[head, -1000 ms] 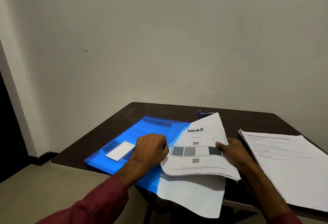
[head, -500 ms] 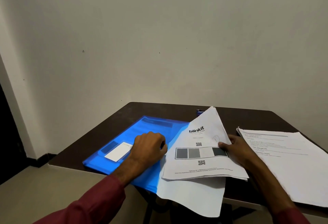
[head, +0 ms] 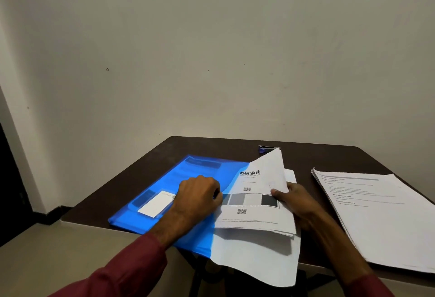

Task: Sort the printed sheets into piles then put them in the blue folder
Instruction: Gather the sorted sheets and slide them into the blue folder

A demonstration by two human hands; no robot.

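A translucent blue folder with a white label lies on the left part of the dark table. My left hand rests curled on the folder at its open right edge, fingers pinching the flap. My right hand grips a stack of printed sheets, the top one marked "blinkit", partly slid under the folder's flap. A lower sheet droops over the table's front edge. A second pile of printed sheets lies at the right.
A small dark blue object lies near the table's back edge, behind the held sheets. The plain wall stands right behind the table. The floor shows at the lower left.
My right hand has pushed the "blinkit" stack a little further left into the folder, and the stack has flattened. My left hand stays on the folder's edge.
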